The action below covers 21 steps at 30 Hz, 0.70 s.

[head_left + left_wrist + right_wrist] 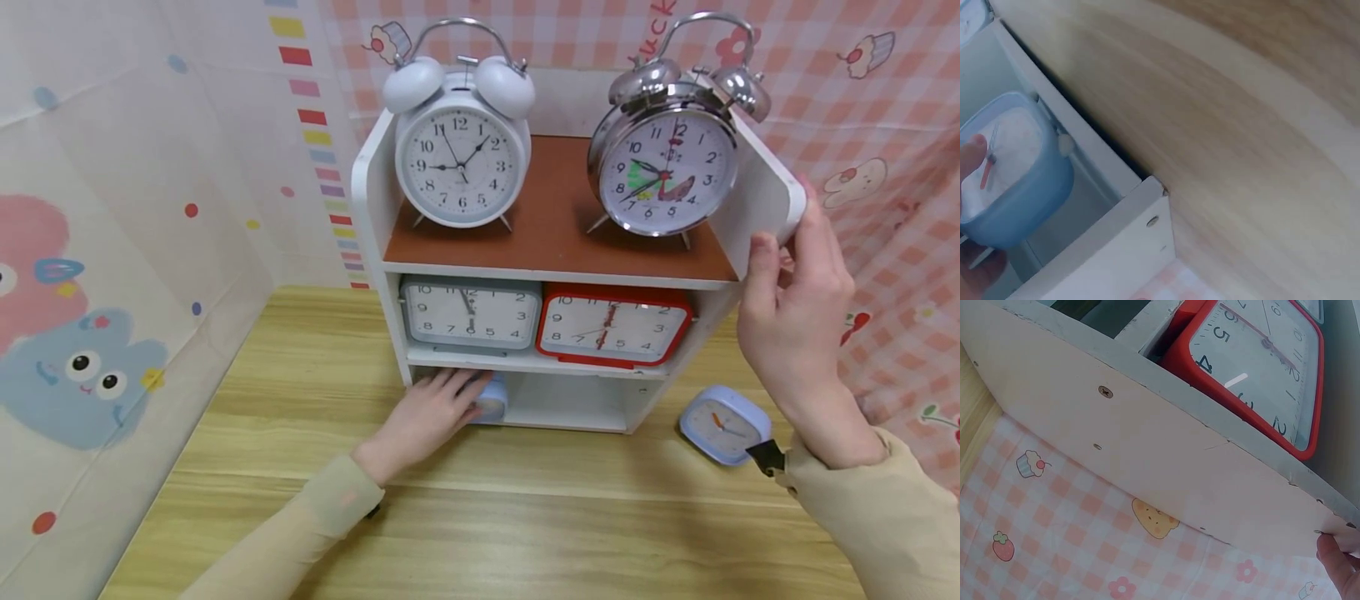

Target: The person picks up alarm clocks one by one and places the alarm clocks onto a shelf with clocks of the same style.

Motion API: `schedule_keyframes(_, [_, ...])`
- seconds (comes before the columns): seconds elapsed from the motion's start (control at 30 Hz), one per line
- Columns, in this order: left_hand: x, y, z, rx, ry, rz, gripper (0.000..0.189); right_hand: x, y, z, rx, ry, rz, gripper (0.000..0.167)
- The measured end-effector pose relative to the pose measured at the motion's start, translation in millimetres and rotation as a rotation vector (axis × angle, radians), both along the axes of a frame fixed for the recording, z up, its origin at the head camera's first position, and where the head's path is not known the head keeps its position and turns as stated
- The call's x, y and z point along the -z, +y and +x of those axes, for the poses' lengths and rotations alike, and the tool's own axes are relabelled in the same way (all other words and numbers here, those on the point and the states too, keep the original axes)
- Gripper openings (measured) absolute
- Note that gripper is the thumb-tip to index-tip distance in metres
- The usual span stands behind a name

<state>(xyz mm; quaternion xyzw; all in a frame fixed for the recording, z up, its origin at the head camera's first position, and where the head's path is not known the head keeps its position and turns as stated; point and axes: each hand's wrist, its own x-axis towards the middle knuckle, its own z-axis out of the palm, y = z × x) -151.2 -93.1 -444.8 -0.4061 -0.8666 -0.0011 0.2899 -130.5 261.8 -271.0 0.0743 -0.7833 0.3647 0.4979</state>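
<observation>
A small blue alarm clock (492, 402) sits in the left part of the bottom compartment of a white shelf unit (570, 400). My left hand (431, 408) reaches in and holds this clock. In the left wrist view, the thumb presses on the white face of the blue clock (1013, 156) and the other fingers curl under its lower edge. My right hand (798, 308) grips the front edge of the unit's right side panel, up at the top level. The right wrist view has the thumb (1333, 562) against that panel's outer face.
On the brown top shelf (551, 237) stand a white twin-bell clock (462, 167) and a silver one (663, 175). The middle shelf holds a grey clock (472, 315) and a red clock (615, 329). Another blue clock (725, 425) lies on the wooden table (525, 517), right of the unit.
</observation>
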Motion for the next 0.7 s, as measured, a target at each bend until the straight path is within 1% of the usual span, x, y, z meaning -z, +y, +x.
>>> schedule_keyframes(0.13, [2.0, 0.9, -0.1, 0.023, 0.056, -0.003, 0.049, -0.7, 0.0, 0.0, -0.003, 0.0, 0.002, 0.046])
schedule_keyframes(0.27, [3.3, 1.1, 0.6, 0.035, 0.094, -0.016, 0.047, -0.9, 0.1, 0.0, -0.011, 0.0, 0.002, 0.046])
schedule_keyframes(0.53, [4.1, 2.1, 0.3, 0.052, 0.12, -0.005, 0.052, -1.3, 0.2, -0.3, -0.011, 0.001, -0.004, 0.047])
schedule_keyframes(0.7, [3.6, 2.3, 1.3, 0.043, 0.142, -0.047, 0.052, -0.6, 0.4, -0.3, -0.01, 0.004, -0.005, 0.047])
